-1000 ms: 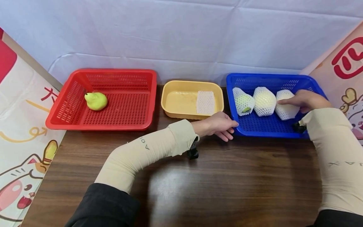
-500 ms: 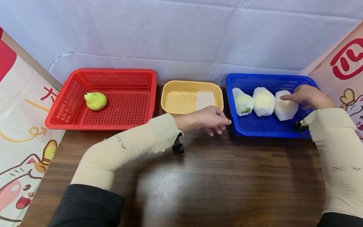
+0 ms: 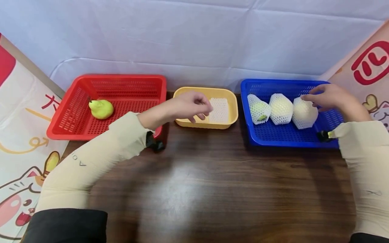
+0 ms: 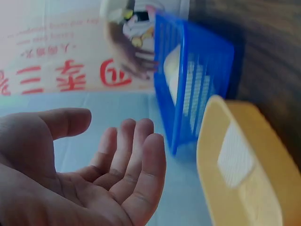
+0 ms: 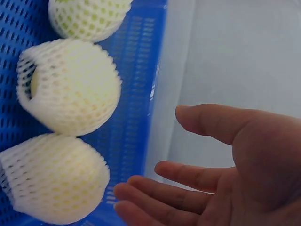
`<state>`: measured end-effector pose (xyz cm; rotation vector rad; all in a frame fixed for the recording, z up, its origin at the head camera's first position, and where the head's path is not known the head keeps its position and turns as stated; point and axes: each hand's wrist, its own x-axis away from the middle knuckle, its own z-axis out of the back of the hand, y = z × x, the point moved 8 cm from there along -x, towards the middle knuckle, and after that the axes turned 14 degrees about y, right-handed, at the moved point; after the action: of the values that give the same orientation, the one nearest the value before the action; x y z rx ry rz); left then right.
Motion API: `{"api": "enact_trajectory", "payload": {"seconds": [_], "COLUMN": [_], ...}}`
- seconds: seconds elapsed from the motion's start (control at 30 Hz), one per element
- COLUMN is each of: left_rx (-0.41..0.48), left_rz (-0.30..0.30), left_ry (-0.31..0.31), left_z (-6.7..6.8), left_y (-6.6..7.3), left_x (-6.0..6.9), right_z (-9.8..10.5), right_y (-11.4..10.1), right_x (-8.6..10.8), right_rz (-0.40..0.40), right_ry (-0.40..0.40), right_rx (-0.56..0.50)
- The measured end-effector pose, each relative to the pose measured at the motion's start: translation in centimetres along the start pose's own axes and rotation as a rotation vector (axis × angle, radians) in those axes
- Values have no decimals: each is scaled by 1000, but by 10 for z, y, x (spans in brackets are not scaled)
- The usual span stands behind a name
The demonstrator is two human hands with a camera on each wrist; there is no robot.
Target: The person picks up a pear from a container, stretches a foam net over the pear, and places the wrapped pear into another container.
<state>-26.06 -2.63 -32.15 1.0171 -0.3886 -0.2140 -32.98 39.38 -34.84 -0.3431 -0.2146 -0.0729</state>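
Observation:
My left hand [image 3: 191, 105] hovers over the left part of the yellow tray, loosely curled; the left wrist view shows its palm holding nothing. In the tray lies a white foam net [image 3: 218, 110]. My right hand [image 3: 329, 98] is above the right side of the blue basket [image 3: 273, 143], fingers relaxed and apart from the fruit in the right wrist view. Three fruits in white foam nets sit in a row there: a greenish one [image 3: 259, 108], a pale middle one [image 3: 281, 108] and a pale right one [image 3: 304, 113]. A bare yellow-green pear [image 3: 101, 109] lies in the red basket [image 3: 136, 136].
The yellow tray [image 3: 206, 125] stands between the red and blue baskets on the dark wooden table [image 3: 237, 189]. A pale cloth [image 3: 194, 40] hangs behind them. Printed panels [image 3: 21, 135] border both sides.
My left hand has moved left from the blue basket's edge to over the yellow tray. My right hand has lifted off the rightmost netted fruit, which stays in the basket.

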Motion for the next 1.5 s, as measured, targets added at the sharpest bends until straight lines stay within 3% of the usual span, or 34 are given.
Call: {"api": "enact_trajectory", "payload": {"seconds": [0.23, 0.6, 0.77, 0.93, 1.07, 1.17, 1.33, 1.5], "left_rx": [-71, -110, -85, -65, -120, -166, -251, -315], "left_rz": [-38, -65, -89, -5, 78, 134, 222, 287], "left_ry": [123, 413, 563, 668, 715, 716, 608, 472], "left_z": [61, 176, 232, 274, 294, 303, 306, 305], "left_y": [-10, -29, -49, -85, -115, -134, -161, -181], "left_x": [17, 50, 59, 75, 87, 91, 87, 81], "right_z": [8, 15, 15, 11, 4, -3, -15, -21], "right_y": [-26, -82, -100, -121, -141, -158, -187, -209], "right_x": [13, 42, 52, 62, 76, 89, 108, 121], "right_rz": [51, 212, 263, 323, 383, 432, 491, 568], "right_ry": [85, 250, 301, 333, 347, 342, 313, 288], "right_rx": [-101, -88, -146, -211, -262, -312, -382, -386]}}
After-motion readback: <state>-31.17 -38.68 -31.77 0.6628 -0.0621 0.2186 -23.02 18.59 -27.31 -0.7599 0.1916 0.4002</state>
